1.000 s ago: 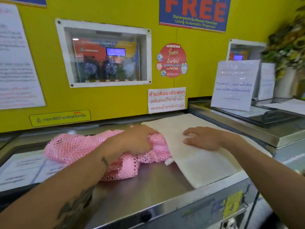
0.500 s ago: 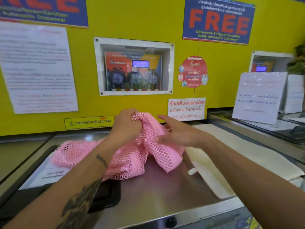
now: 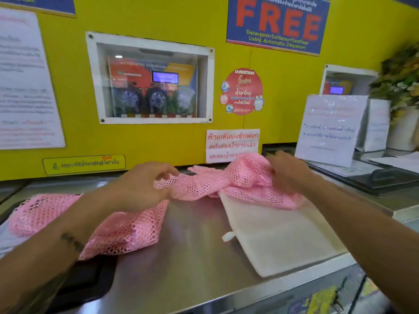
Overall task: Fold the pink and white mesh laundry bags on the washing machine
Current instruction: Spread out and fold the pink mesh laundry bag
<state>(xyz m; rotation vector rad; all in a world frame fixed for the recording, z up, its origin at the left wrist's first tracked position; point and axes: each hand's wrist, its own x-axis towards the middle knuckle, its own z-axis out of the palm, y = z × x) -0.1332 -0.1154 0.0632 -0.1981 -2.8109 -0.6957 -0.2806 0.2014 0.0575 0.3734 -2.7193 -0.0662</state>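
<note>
Far left on the yellow wall (image 3: 158, 141): white notice sheet (image 3: 27, 87), text blurred, unreadable. Below it a yellow warning label (image 3: 84, 164) with Thai script.

Pink mesh bag (image 3: 127, 225) sprawls from the left edge of the washing machine top (image 3: 192, 257) toward the back edge, crumpled, its near part lying partly over a dark recessed panel (image 3: 86, 282) at the front left.

Left hand (image 3: 140, 189) rests over the bag's middle, fingers curled and loosely spread above the mesh; firm pinch or not, cannot tell. Tattoo on the forearm.

Wall window (image 3: 149, 78) behind: dispenser unit, header reads "AUTOMATIC CHEMICAL", small lit blue screen.

Round red sticker (image 3: 243, 94), Thai text. Under it a white sign (image 3: 232, 145) with red Thai lettering. Above, blue poster (image 3: 277, 23): "FREE", "Detergent+Softener+Sanitizer Using Automatic Dispenser".

Right hand (image 3: 288, 173) near the back edge, fingers closed on a raised bunch of the pink mesh.

White mesh bag (image 3: 283, 241) lies flat at the front right corner, its far end under the pink mesh, small loop tab at its left side.

Far right: laminated notice (image 3: 328, 130) propped on the next machine, Thai text faint; flowers (image 3: 401, 73) in a white pot.
</note>
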